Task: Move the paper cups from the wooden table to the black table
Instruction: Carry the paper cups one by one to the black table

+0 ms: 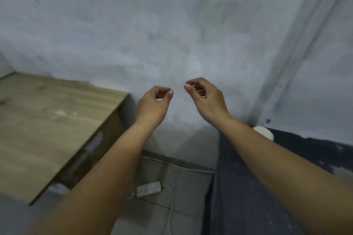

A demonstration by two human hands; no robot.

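The wooden table [47, 120] stands at the left, and no paper cup shows on the part in view. The black table [305, 158] is at the right. On its far corner a white paper cup [264, 132] shows only as a rim, the rest hidden behind my right forearm. My left hand [154, 103] and my right hand [204, 95] are raised side by side in the gap between the two tables, in front of the grey wall. The fingers of both hang loosely curled and hold nothing.
A white power strip [149, 189] with its cable lies on the floor between the tables. The grey wall is close behind both tables, with a corner at the right.
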